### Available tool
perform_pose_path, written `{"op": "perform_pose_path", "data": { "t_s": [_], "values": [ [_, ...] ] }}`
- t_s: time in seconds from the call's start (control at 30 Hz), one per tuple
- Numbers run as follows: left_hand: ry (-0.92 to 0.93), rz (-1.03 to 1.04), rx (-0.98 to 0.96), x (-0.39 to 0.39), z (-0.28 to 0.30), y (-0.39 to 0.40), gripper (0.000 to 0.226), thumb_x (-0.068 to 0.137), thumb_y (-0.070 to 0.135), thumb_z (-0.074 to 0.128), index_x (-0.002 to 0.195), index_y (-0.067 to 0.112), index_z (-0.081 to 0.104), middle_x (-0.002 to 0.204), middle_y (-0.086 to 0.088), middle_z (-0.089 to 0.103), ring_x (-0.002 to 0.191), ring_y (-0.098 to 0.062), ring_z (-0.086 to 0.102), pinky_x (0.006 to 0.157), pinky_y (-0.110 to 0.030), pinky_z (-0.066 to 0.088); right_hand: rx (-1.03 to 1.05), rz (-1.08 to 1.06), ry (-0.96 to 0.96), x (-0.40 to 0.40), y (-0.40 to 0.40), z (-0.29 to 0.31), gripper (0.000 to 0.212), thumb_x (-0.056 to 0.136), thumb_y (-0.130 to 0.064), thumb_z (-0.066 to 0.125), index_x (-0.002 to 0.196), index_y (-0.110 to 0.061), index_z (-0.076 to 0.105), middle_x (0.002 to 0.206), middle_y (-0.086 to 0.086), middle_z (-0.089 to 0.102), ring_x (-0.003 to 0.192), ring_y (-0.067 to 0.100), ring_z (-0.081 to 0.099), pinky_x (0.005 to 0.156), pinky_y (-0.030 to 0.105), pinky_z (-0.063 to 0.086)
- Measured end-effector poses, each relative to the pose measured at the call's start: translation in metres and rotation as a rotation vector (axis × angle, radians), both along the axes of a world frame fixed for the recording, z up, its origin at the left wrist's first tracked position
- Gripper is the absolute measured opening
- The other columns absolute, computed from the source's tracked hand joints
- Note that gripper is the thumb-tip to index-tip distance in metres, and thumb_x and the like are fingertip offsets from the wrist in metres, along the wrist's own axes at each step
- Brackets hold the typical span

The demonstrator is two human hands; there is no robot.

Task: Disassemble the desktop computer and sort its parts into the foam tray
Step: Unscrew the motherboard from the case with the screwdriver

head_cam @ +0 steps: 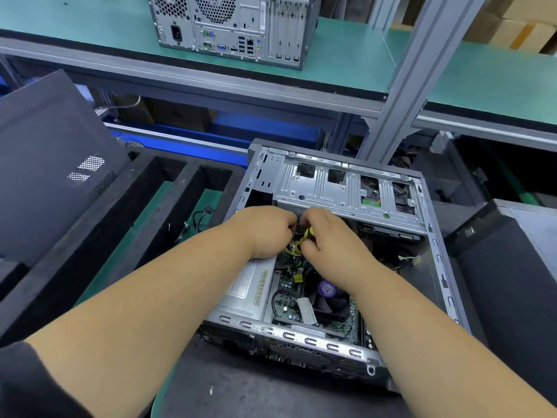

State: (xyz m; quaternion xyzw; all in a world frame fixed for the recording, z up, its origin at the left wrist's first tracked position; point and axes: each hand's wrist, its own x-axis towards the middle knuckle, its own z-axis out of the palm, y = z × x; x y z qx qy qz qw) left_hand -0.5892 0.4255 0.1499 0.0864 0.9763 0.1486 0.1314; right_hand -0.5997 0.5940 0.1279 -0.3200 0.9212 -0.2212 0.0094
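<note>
An open desktop case (434,245) lies on its side in front of me, its motherboard (289,291), CPU fan (327,292) and silver power supply (250,285) exposed. Both my hands reach inside, just below the metal drive cage (331,188). My left hand (265,230) and my right hand (328,236) meet over a bundle of yellow and black wires (304,236) and both pinch it with curled fingers. The black foam tray (168,200) sits to the left of the case, with a small black cable (202,215) lying in one compartment.
The removed black side panel (51,164) leans at the left over the tray. A second computer tower (232,25) stands on the green shelf above. A grey metal post (422,73) rises behind the case. Another dark case (512,267) stands at the right.
</note>
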Motion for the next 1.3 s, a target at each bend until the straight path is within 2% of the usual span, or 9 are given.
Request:
{"op": "perform_pose_path", "data": {
  "t_s": [0.17, 0.33, 0.5, 0.7, 0.83, 0.97, 1.13, 1.2, 1.3],
  "values": [
    [0.002, 0.003, 0.001, 0.0009, 0.0003, 0.0, 0.011, 0.092, 0.021, 0.041, 0.089, 0.025, 0.051, 0.088, 0.001, 0.061, 0.081, -0.02, 0.055, 0.058, -0.029, 0.034, 0.216, -0.077, 0.238, -0.0013, -0.0017, -0.0013, 0.028, 0.097, -0.043, 0.04, 0.106, -0.017, 0.046, 0.084, 0.001, 0.056, 0.074, 0.026, 0.052, 0.057, 0.035, 0.033],
    [-0.01, 0.008, 0.015, 0.0011, 0.0008, 0.0001, 0.014, 0.089, 0.018, 0.041, 0.087, 0.023, 0.053, 0.091, 0.0, 0.065, 0.085, -0.021, 0.058, 0.063, -0.031, 0.039, 0.015, -0.01, 0.04, -0.0008, 0.0005, -0.0022, 0.022, 0.089, -0.022, 0.052, 0.109, -0.014, 0.046, 0.095, 0.001, 0.05, 0.085, 0.025, 0.046, 0.064, 0.036, 0.037],
    [0.01, -0.002, 0.005, 0.0008, 0.0, -0.0005, 0.013, 0.091, 0.02, 0.041, 0.086, 0.025, 0.051, 0.083, 0.002, 0.059, 0.078, -0.019, 0.054, 0.055, -0.028, 0.031, 0.187, -0.068, 0.245, -0.0022, -0.0003, -0.0031, 0.026, 0.097, -0.042, 0.042, 0.1, -0.017, 0.049, 0.078, 0.002, 0.057, 0.071, 0.027, 0.052, 0.056, 0.035, 0.032],
    [-0.002, 0.005, 0.016, -0.0003, -0.0014, -0.0013, 0.014, 0.089, 0.018, 0.041, 0.085, 0.025, 0.052, 0.089, 0.0, 0.065, 0.082, -0.021, 0.058, 0.059, -0.03, 0.037, -0.013, -0.001, 0.02, -0.0018, 0.0008, -0.0017, 0.021, 0.087, -0.02, 0.052, 0.107, -0.016, 0.047, 0.098, 0.002, 0.051, 0.089, 0.025, 0.047, 0.068, 0.037, 0.041],
    [0.003, 0.007, 0.008, -0.0005, -0.0021, -0.0016, 0.012, 0.09, 0.021, 0.041, 0.086, 0.027, 0.051, 0.085, 0.001, 0.06, 0.079, -0.019, 0.054, 0.055, -0.028, 0.031, 0.123, -0.061, 0.196, -0.0033, -0.0008, -0.005, 0.023, 0.097, -0.038, 0.047, 0.102, -0.016, 0.048, 0.081, 0.003, 0.058, 0.074, 0.027, 0.052, 0.059, 0.036, 0.036],
    [-0.009, 0.019, 0.023, -0.0003, -0.002, -0.0009, 0.014, 0.088, 0.019, 0.041, 0.082, 0.027, 0.051, 0.088, 0.001, 0.064, 0.083, -0.021, 0.057, 0.064, -0.032, 0.041, 0.014, -0.034, 0.06, -0.0038, 0.0001, -0.0055, 0.023, 0.088, -0.023, 0.053, 0.109, -0.016, 0.046, 0.093, 0.002, 0.052, 0.084, 0.025, 0.047, 0.062, 0.034, 0.031],
    [-0.016, 0.023, 0.024, 0.0001, -0.0017, -0.0015, 0.013, 0.09, 0.022, 0.041, 0.085, 0.026, 0.053, 0.091, 0.001, 0.066, 0.086, -0.021, 0.058, 0.073, -0.035, 0.047, 0.119, -0.133, 0.148, -0.005, 0.002, -0.006, 0.025, 0.097, -0.043, 0.045, 0.1, -0.018, 0.045, 0.076, -0.003, 0.05, 0.068, 0.022, 0.047, 0.053, 0.033, 0.027],
    [-0.014, 0.023, 0.019, 0.0, -0.0014, -0.0012, 0.014, 0.089, 0.021, 0.041, 0.085, 0.026, 0.054, 0.091, 0.001, 0.066, 0.087, -0.021, 0.058, 0.074, -0.036, 0.048, 0.042, -0.095, 0.085, -0.0046, 0.0009, -0.0058, 0.019, 0.095, -0.034, 0.051, 0.102, -0.018, 0.045, 0.079, -0.003, 0.05, 0.069, 0.021, 0.046, 0.053, 0.033, 0.026],
    [-0.022, 0.024, 0.017, 0.0, -0.0005, -0.0008, 0.015, 0.088, 0.02, 0.041, 0.086, 0.025, 0.055, 0.09, 0.001, 0.066, 0.086, -0.021, 0.059, 0.075, -0.037, 0.049, -0.024, -0.01, 0.004, -0.0033, 0.0008, -0.003, 0.022, 0.085, -0.019, 0.055, 0.106, -0.017, 0.047, 0.094, 0.0, 0.049, 0.085, 0.023, 0.045, 0.064, 0.035, 0.038]
  ]
}}
